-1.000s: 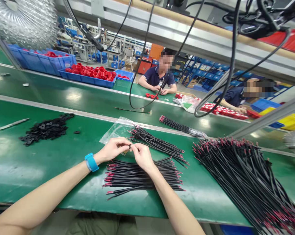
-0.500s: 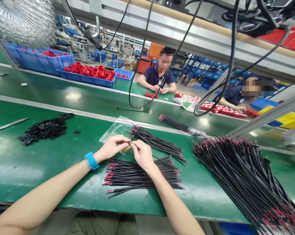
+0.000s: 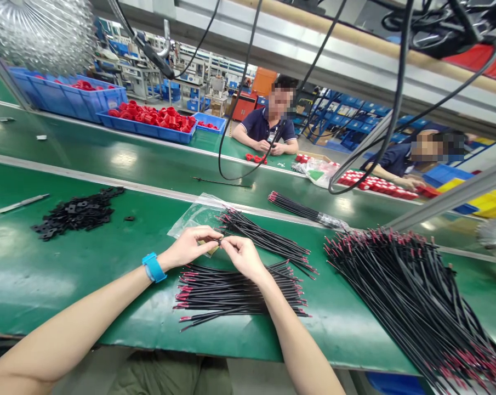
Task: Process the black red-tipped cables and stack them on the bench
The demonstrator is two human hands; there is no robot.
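Note:
My left hand (image 3: 193,245) and my right hand (image 3: 243,255) meet fingertip to fingertip above the green bench. Both are closed in a pinch on a small dark part between them, too small to make out. Just below lies a row of black cables (image 3: 231,291) with red ends. Behind my hands are a second cable bundle (image 3: 266,236) and a clear plastic bag (image 3: 188,214). A pile of small black clips (image 3: 81,211) is to the left, with a single clip (image 3: 129,218) beside it.
A large heap of black cables (image 3: 399,285) covers the right side. Another bundle (image 3: 297,208) lies on the far strip. Blue bins (image 3: 149,130) hold red parts. Two people sit across the bench. Black cords (image 3: 221,148) hang in front. A metal tool (image 3: 17,206) lies far left.
My right hand's fingers have shifted slightly and its wrist has turned a little to the right. My left hand is nearly where it was.

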